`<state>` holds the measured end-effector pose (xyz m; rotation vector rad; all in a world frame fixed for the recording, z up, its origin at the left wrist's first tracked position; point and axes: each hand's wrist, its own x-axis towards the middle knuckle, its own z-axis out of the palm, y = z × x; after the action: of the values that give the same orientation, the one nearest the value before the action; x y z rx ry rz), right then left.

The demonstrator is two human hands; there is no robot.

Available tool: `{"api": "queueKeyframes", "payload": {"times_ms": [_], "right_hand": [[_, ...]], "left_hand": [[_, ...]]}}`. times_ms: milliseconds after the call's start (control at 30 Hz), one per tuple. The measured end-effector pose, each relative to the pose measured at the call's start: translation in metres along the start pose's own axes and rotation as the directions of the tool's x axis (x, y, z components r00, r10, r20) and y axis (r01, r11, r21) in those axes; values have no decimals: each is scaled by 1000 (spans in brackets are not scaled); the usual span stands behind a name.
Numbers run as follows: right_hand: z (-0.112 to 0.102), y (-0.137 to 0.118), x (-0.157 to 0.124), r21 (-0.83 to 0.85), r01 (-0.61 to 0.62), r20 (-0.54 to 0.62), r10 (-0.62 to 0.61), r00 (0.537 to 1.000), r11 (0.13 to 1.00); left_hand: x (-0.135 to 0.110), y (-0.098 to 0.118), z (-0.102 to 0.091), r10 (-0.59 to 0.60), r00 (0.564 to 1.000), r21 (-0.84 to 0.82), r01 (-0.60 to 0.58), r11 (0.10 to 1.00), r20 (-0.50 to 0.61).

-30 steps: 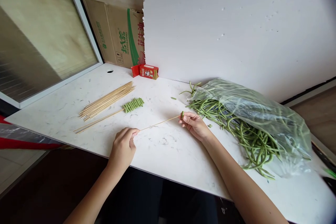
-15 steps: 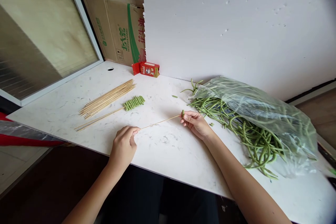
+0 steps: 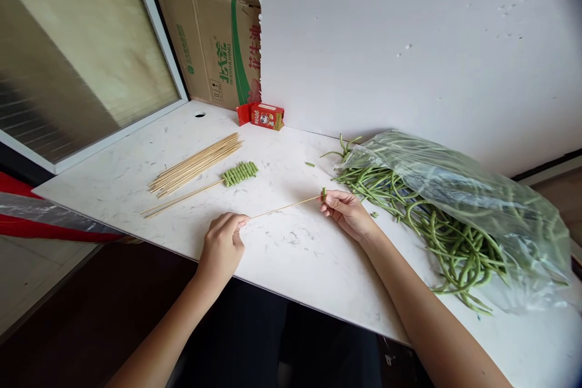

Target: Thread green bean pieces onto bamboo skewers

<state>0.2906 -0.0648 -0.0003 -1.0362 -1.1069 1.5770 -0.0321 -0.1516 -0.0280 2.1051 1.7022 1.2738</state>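
Between the fingertips of my left hand (image 3: 222,241) is the near end of a thin bamboo skewer (image 3: 286,206). The skewer slants up to the right toward my right hand (image 3: 345,211), whose thumb and fingers pinch a short piece of green bean (image 3: 324,194) at the skewer's tip. Whether the tip has gone through the piece is too small to tell. Beyond my left hand lie two skewers threaded through a row of cut bean pieces (image 3: 240,173). A bundle of bare skewers (image 3: 195,165) rests behind them.
Long green beans (image 3: 454,248) spill from a clear plastic bag (image 3: 454,170) on the right of the white table (image 3: 291,279). A small red box (image 3: 267,116) stands at the back, before a cardboard box (image 3: 213,48). Small bean scraps (image 3: 310,163) lie nearby.
The view has shifted slightly, so everything on the table sits a little further right or higher. Both hands keep their hold on the skewer and the bean piece.
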Motion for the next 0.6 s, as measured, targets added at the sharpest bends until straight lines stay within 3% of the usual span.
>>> {"api": "queueKeyframes", "payload": {"times_ms": [600], "right_hand": [[2,2,0,-10,-12,-43,12,999,1000]], "left_hand": [[-1,1,0,43,998,22,-42,999,-41]]}}
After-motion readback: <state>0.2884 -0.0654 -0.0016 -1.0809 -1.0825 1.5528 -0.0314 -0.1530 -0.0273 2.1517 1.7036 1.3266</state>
